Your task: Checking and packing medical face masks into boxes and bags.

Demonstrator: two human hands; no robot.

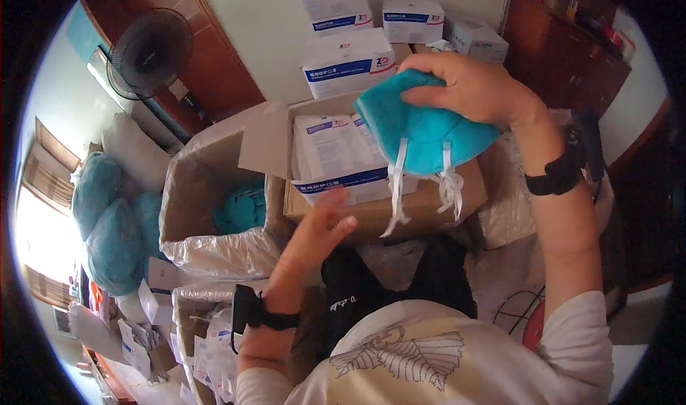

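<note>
My right hand [475,87] is raised in the upper middle and grips a teal cup-shaped face mask [418,130] from above; its white straps [396,191] dangle down. My left hand [318,230] hovers lower, fingers apart and empty, just in front of an open cardboard box [400,208] that holds white packets with blue stripes [336,155]. Both wrists wear black bands.
A plastic-lined carton [207,205] on the left holds more teal masks [243,208]. White boxes with blue stripes [350,66] are stacked at the back wall. Bagged teal masks [107,219] and a black fan [150,51] stand far left. Another lined box of packets [207,348] sits lower left.
</note>
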